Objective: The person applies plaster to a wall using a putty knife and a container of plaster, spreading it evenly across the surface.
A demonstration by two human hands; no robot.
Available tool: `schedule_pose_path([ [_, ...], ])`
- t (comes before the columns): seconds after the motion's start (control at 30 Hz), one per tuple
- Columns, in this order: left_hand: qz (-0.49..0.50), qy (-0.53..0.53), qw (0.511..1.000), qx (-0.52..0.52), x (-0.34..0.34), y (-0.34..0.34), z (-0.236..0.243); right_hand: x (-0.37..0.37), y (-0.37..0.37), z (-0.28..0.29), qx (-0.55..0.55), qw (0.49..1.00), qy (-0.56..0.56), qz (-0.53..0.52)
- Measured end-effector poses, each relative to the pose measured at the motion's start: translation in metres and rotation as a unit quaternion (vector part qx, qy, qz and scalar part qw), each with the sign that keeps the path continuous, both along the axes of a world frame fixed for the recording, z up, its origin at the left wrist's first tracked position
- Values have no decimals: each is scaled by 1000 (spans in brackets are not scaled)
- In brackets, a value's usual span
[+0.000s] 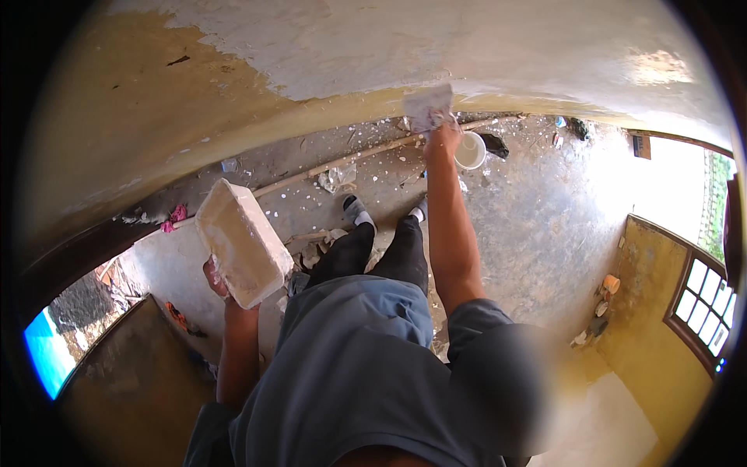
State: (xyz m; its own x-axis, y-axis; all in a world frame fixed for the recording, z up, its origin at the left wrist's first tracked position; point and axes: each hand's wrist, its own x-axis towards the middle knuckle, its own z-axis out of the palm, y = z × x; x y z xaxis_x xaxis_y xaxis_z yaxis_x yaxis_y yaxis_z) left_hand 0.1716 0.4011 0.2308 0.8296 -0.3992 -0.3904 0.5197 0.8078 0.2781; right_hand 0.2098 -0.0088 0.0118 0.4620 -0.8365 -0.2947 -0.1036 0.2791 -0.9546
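My left hand (215,279) grips a pale rectangular plastic tub (268,237) by its near end. The tub is tilted, smeared with whitish plaster, and its inside shows toward me. My right arm stretches out toward the wall (342,47). In my right hand (443,134), closed around its handle, is a wide putty knife (428,105) whose blade is coated in pale plaster and slightly blurred. The blade is at the lower part of the wall, where white skim coat meets bare yellow paint; whether it touches cannot be told.
A long wooden pole (342,161) lies along the wall's foot. Near my right hand stands a white bucket (470,150), with a dark bag (494,145) beside it. Plaster spots and crumpled plastic (336,179) litter the floor. A pink cloth (177,214) lies at left; a doorway opens at right.
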Motion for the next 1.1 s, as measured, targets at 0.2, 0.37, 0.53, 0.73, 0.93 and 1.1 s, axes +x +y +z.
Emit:
schedule_pose_path([
  [0.2,-96,-49,992,63,14,-13,1,58,-43,-1,216,939,-95,-249],
  [0.37,-23,-14,993,111,0,-10,-1,29,52,30,-144,989,-18,-21],
  [0.53,-63,-34,987,142,7,-1,-12,29,-22,-5,140,949,-185,-215],
  [0.73,-64,-55,983,165,-2,-9,-17,46,-8,-18,51,977,-113,-173],
  [0.93,-36,-115,933,340,-7,4,-25,-7,-109,-33,-40,960,-16,-277],
  [1.1,-43,-274,758,591,-21,21,-43,-2,-144,-29,-73,980,51,-180],
])
